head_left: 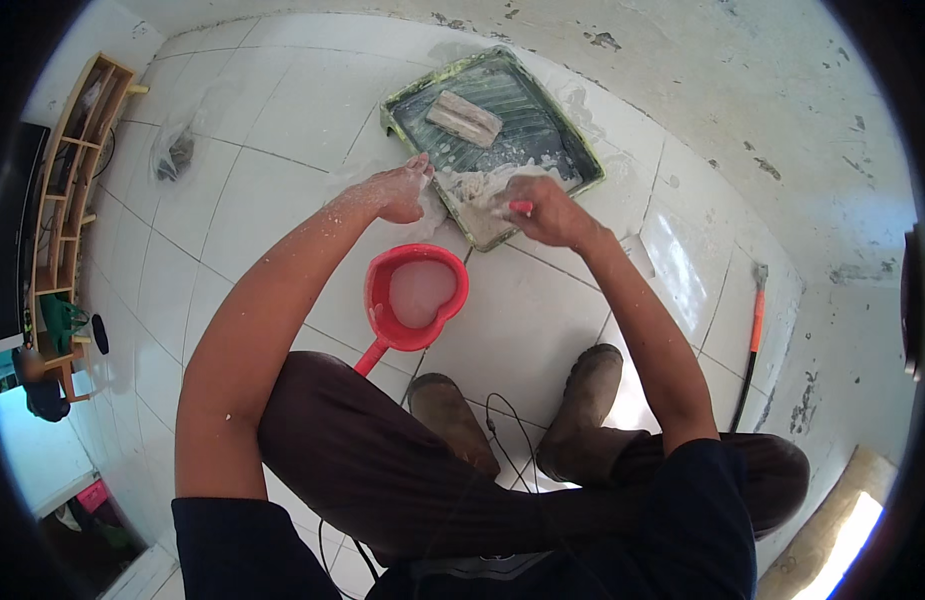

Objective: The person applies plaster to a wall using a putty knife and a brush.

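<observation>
My right hand (544,210) is closed round a tool whose red handle end (522,207) shows at the fist. The rest of that tool is hidden, so its kind is unclear. Beneath the fist, white paste (479,188) lies heaped in the near end of a dark paint tray (572,150) with a yellowish rim. At the tray's left edge is my left hand (402,190), dusted white, fingers apart and holding nothing I can see. A paste-crusted flat block (464,118) rests in the tray. Nearer me stands a red dipper (376,300) with milky liquid (422,292) in it.
On the white tiled floor (282,200) lie a clear plastic bag (175,152) to the left and a hammer-like tool with an orange handle (757,318) to the right. My boots (587,405) and a thin black cable (497,425) are close by. A wooden shelf (67,190) stands far left.
</observation>
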### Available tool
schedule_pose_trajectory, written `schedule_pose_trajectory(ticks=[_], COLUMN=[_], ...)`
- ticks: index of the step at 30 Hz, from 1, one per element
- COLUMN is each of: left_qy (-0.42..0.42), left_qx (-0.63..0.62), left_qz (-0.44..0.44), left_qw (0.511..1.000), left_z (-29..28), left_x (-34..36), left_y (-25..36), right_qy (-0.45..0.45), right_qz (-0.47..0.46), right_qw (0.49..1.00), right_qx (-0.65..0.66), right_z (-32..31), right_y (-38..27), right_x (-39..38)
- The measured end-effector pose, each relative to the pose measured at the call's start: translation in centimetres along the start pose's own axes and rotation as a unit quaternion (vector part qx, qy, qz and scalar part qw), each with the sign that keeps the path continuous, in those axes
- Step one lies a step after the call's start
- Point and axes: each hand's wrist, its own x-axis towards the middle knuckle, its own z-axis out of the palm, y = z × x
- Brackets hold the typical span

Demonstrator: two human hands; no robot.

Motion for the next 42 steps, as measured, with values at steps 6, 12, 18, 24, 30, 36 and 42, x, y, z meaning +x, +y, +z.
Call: schedule_pose_trajectory(ticks=[6, 12, 18, 24, 30, 36, 42], left_qy=[-0.019, -0.042, -0.041, -0.057, -0.044, -0.063, -0.048], left_qx=[0.01, 0.019, 0.021, 0.027, 0.032, 0.028, 0.013], left_qz=[0.014, -0.018, -0.017, -0.033, -0.01, -0.029, -0.024], left_qw=[1.0, 0.999, 0.999, 0.997, 0.998, 0.997, 0.998], left_z=[0.7, -0.2, 0.0, -0.6, -0.4, -0.6, -0.4], left_x=[0.0, -0.6, -0.3, 0.0, -0.1, -0.3, 0.0], left_y=[-1.0, -0.3, 0.3, 0.9, 0.7, 0.4, 0.9], right_qy=[0.037, 0.087, 0.068, 0.059, 0.185, 0.203, 0.195], right_qz=[-0.012, 0.026, -0.013, 0.18, 0.21, 0.301, 0.235], right_qw=[0.999, 0.995, 0.997, 0.982, 0.958, 0.915, 0.952], right_qx=[0.004, 0.041, -0.018, 0.021, 0.062, 0.173, 0.032], right_z=[2.8, 0.4, 2.3, -0.5, 3.6, 2.5, 3.3], right_y=[-0.1, -0.8, 0.2, -0.6, 3.2, 1.6, 2.9], right_x=[0.5, 0.7, -0.3, 0.3, -1.5, 0.4, -0.8])
